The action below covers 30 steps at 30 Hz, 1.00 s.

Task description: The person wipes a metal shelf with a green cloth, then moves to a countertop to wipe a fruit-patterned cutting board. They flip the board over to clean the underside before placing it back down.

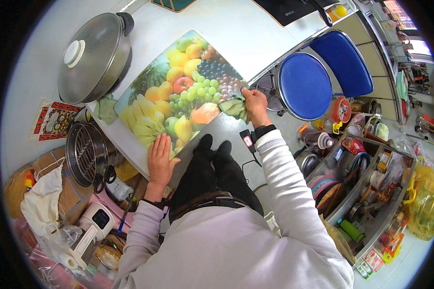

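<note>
A glossy board or mat printed with fruit (182, 94) lies askew on the white countertop (217, 25) and juts past its front edge. My left hand (160, 157) rests flat on its near left corner, fingers together, thumb apart. My right hand (255, 103) is at the right corner, closed on a green cloth (235, 107) that touches the board's edge. Another green cloth (106, 109) lies on the counter beside the board's left corner, just below a large lidded metal pan (94, 57).
A blue padded chair (303, 86) stands right of the counter. A black cooktop (289, 11) sits at the top. Stacked steamer pots (86, 155) and a pink-and-white appliance (97, 220) are at lower left. A shelf rack (374, 213) full of kitchen goods is at right.
</note>
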Tool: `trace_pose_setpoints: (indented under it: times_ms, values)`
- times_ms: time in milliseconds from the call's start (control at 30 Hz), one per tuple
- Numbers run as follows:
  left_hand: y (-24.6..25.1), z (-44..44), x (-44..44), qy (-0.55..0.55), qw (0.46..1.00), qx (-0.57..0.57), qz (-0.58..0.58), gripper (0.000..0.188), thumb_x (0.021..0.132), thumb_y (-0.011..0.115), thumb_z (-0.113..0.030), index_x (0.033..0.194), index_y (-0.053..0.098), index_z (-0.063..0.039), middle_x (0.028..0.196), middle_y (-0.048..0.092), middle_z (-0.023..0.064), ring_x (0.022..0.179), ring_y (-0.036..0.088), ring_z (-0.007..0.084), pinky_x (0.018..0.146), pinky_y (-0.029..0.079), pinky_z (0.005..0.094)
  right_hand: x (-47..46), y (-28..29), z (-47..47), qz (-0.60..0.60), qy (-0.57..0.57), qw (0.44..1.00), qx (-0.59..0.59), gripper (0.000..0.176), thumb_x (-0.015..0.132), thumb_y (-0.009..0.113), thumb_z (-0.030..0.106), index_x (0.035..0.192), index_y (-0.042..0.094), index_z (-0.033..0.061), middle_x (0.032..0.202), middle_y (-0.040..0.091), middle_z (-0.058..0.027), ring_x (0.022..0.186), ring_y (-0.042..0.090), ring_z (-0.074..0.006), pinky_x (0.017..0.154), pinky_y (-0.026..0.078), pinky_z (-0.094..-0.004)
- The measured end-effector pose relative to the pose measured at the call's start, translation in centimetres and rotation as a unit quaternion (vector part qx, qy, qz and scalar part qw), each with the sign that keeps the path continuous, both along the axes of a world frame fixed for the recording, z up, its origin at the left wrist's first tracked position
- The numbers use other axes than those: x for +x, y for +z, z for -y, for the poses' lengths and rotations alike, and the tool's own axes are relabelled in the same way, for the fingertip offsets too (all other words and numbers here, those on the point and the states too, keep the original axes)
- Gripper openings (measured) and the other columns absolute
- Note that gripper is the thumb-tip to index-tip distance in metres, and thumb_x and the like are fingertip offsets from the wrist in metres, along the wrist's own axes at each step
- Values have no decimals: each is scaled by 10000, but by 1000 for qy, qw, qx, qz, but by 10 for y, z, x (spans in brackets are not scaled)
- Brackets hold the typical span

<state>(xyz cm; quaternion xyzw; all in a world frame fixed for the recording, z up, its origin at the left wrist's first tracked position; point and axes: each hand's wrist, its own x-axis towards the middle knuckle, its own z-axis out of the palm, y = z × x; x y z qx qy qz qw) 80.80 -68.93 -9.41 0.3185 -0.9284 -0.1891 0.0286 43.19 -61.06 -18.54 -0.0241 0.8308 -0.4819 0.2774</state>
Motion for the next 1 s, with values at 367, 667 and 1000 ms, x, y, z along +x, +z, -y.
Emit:
trace_pose_setpoints:
  times_ms: [367, 667, 1000]
  values:
    - [-8, -8, 4, -21, 1000, -5, -8, 624, 853, 670, -34, 1459, 525, -31, 1544, 480, 138, 1457, 408, 327, 1214, 306, 477, -1, 0, -1, 0, 6, 1000, -5, 295, 866, 771, 310, 811, 677, 36, 755, 672, -51, 717, 625, -169, 695, 512, -338]
    - [2, -5, -1, -2, 998, 52, -31, 693, 821, 671, 14, 1489, 501, -56, 1566, 452, 154, 1469, 388, 351, 1216, 307, 462, -7, 12, 17, -45, -23, 998, 41, 443, 821, 867, 289, 1021, 590, 7, 943, 677, -68, 787, 620, -148, 723, 524, -313]
    - [1, -2, 2, 6, 996, 82, -43, 692, 814, 682, 8, 1481, 515, -66, 1560, 462, 147, 1472, 390, 333, 1218, 312, 439, 8, 64, 19, -234, 128, 956, 124, 392, 872, 728, 298, 1222, 659, 136, 962, 740, -160, 936, 703, -378, 833, 539, -476]
